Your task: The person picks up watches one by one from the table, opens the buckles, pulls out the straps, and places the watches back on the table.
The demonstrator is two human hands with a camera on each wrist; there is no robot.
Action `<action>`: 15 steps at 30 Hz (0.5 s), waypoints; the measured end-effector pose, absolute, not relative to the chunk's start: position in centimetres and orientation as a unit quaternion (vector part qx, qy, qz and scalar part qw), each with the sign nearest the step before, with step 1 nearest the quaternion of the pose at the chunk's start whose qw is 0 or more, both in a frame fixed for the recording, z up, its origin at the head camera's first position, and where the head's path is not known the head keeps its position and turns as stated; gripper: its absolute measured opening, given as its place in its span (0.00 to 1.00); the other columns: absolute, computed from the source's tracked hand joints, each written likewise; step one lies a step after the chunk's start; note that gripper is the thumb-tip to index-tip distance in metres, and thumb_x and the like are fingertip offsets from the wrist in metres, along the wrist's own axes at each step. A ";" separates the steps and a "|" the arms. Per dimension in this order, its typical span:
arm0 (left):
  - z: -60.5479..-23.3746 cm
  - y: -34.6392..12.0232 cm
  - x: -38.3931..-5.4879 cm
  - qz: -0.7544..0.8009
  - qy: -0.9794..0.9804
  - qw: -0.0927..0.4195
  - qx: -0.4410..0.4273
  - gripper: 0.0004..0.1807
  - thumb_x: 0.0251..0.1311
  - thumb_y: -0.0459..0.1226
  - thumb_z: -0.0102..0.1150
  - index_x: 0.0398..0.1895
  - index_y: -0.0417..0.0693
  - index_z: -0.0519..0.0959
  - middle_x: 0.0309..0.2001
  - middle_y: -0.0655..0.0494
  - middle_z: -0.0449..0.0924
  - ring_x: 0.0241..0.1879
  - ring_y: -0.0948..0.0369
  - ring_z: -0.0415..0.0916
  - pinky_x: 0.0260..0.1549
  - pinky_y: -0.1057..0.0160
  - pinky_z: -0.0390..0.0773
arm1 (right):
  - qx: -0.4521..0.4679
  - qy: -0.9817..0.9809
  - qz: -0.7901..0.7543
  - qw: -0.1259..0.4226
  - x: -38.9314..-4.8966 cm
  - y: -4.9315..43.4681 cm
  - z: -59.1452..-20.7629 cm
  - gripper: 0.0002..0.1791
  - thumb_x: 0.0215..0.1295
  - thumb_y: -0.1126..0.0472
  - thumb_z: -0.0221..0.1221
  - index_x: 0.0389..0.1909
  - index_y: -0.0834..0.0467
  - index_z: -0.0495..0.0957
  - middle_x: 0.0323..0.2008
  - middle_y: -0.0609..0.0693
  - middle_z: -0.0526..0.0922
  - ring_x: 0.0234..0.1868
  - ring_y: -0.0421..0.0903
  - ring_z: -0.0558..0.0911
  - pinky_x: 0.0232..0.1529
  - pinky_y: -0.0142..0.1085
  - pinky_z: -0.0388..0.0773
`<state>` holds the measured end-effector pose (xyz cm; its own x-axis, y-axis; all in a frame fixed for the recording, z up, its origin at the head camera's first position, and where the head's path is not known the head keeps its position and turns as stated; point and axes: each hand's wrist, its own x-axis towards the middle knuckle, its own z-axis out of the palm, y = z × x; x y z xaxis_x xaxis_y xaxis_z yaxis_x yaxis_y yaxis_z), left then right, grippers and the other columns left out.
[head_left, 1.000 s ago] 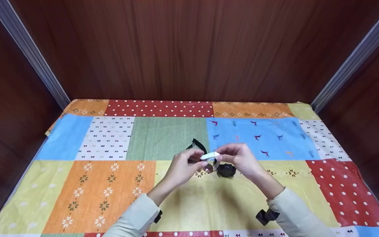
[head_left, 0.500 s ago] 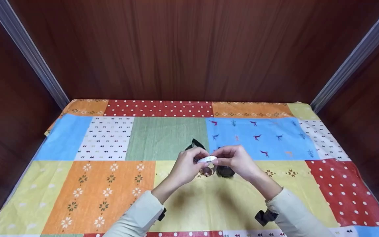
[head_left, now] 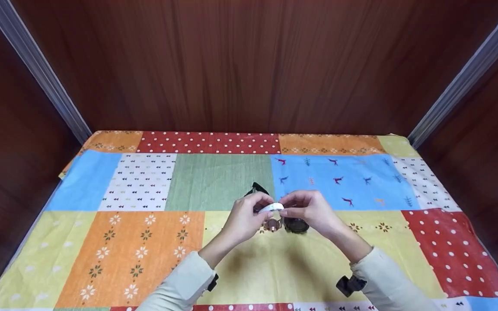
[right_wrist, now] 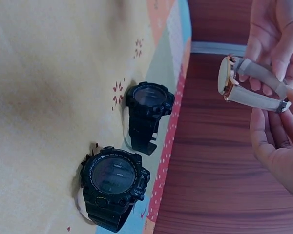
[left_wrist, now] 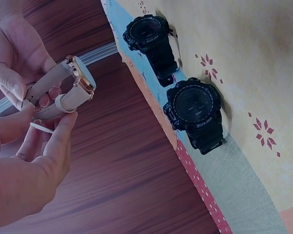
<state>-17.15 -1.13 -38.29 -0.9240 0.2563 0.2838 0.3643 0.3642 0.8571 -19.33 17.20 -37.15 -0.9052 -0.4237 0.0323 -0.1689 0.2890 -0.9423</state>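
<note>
A wristwatch [head_left: 272, 225] with a rose-gold case and a pale strap hangs between my hands, its strap bent into a loop. My left hand [head_left: 245, 218] pinches one strap end between thumb and fingers. My right hand [head_left: 311, 209] pinches the strap from the other side, fingertips close to the left ones. The buckle [right_wrist: 284, 106] shows at the fingertips in the right wrist view, and a strap keeper [left_wrist: 65, 103] in the left wrist view. Below the hands lie two black sports watches: one black watch [head_left: 296, 225] under the right hand, another black watch [head_left: 257, 188] beyond the left.
A patchwork-print cloth [head_left: 145, 259] covers the table. Dark wood-grain panels [head_left: 249, 65] with metal corner strips [head_left: 41, 73] enclose its back and sides. Black straps [head_left: 351, 285] are worn at the wrists.
My hands have drawn closer together and the right hand has shifted left. The white strap, earlier straighter between them, is now curved, with the watch case hanging below it.
</note>
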 end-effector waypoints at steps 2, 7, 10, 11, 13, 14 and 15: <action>-38.4 -1.0 -17.1 -0.536 -0.820 0.050 -0.192 0.06 0.53 0.30 0.61 0.36 0.41 0.78 0.36 0.53 0.78 0.37 0.58 0.76 0.36 0.66 0.76 | -0.189 0.796 -0.565 0.110 -19.3 17.2 -37.1 0.11 0.52 0.68 0.64 0.37 0.69 0.80 0.32 0.59 0.82 0.31 0.43 0.80 0.34 0.33 0.77; -38.5 -0.9 -17.1 -0.537 -0.819 0.054 -0.195 0.04 0.55 0.32 0.60 0.34 0.42 0.79 0.34 0.54 0.78 0.36 0.60 0.75 0.36 0.67 0.75 | -0.199 0.795 -0.564 0.103 -19.1 17.3 -37.1 0.11 0.53 0.68 0.63 0.36 0.69 0.80 0.33 0.57 0.82 0.31 0.41 0.79 0.34 0.33 0.77; -38.5 -0.8 -17.1 -0.533 -0.822 0.063 -0.193 0.03 0.56 0.32 0.59 0.33 0.42 0.79 0.33 0.55 0.78 0.34 0.62 0.74 0.35 0.67 0.75 | -0.205 0.796 -0.561 0.099 -19.1 17.2 -37.0 0.10 0.53 0.68 0.63 0.36 0.69 0.80 0.34 0.56 0.82 0.32 0.41 0.80 0.34 0.32 0.77; -38.5 -0.8 -17.1 -0.531 -0.823 0.065 -0.192 0.03 0.56 0.32 0.59 0.33 0.42 0.79 0.33 0.55 0.78 0.34 0.62 0.74 0.35 0.66 0.75 | -0.206 0.798 -0.558 0.096 -19.1 17.1 -37.0 0.10 0.53 0.67 0.63 0.36 0.68 0.80 0.34 0.56 0.82 0.32 0.42 0.80 0.34 0.32 0.76; -38.4 -0.8 -17.0 -0.525 -0.826 0.073 -0.191 0.02 0.56 0.31 0.59 0.32 0.42 0.79 0.32 0.55 0.78 0.34 0.62 0.74 0.35 0.64 0.75 | -0.208 0.803 -0.552 0.091 -19.1 17.0 -36.9 0.10 0.53 0.67 0.63 0.36 0.68 0.80 0.34 0.56 0.82 0.34 0.43 0.80 0.36 0.32 0.76; -38.3 -0.8 -17.0 -0.522 -0.828 0.077 -0.192 0.02 0.56 0.32 0.59 0.32 0.42 0.79 0.32 0.55 0.78 0.34 0.62 0.74 0.36 0.62 0.75 | -0.209 0.805 -0.548 0.089 -19.1 17.0 -36.8 0.10 0.53 0.66 0.64 0.36 0.67 0.80 0.34 0.56 0.82 0.34 0.44 0.80 0.36 0.32 0.76; -38.3 -0.8 -17.0 -0.518 -0.829 0.080 -0.192 0.02 0.56 0.32 0.59 0.32 0.43 0.79 0.32 0.56 0.78 0.34 0.62 0.73 0.36 0.60 0.75 | -0.210 0.807 -0.546 0.087 -19.2 17.0 -36.8 0.10 0.53 0.66 0.64 0.36 0.67 0.80 0.34 0.56 0.82 0.35 0.44 0.80 0.36 0.32 0.76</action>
